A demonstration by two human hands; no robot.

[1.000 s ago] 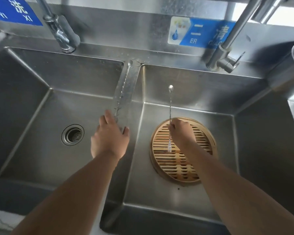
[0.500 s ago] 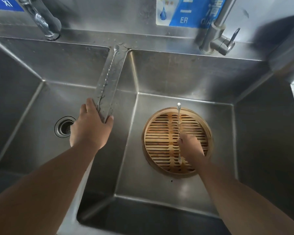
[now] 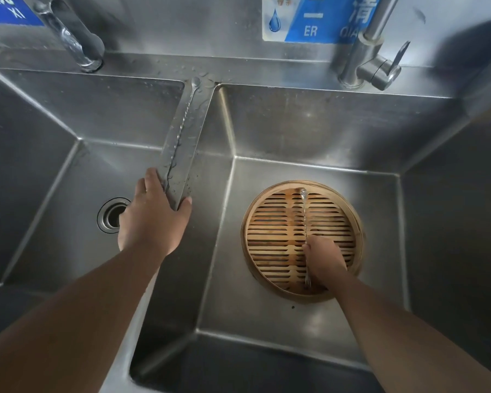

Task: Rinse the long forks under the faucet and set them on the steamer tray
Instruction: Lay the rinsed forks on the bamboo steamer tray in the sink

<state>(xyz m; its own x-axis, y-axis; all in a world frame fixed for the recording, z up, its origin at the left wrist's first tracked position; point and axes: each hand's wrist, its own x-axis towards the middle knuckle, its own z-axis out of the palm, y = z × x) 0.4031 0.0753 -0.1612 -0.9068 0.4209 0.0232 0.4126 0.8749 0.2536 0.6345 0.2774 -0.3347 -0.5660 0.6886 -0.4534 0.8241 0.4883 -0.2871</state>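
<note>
Forks: one going onto the steamer tray [image 3: 349, 211], one waiting on the sink divider [image 3: 193, 154].
Right hand [image 3: 325, 260] pinches a fork [image 3: 304, 219] low over the slats, prongs toward the person; best laid across the slats so it can't slip through. Left hand [image 3: 150, 219] rests spread at the divider's near end, fingertips beside the second fork [image 3: 182, 126]. Tray sits in the right basin, nothing else in it.

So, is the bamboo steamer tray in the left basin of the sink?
No, the bamboo steamer tray sits in the right basin; the left basin holds only its drain.
</note>
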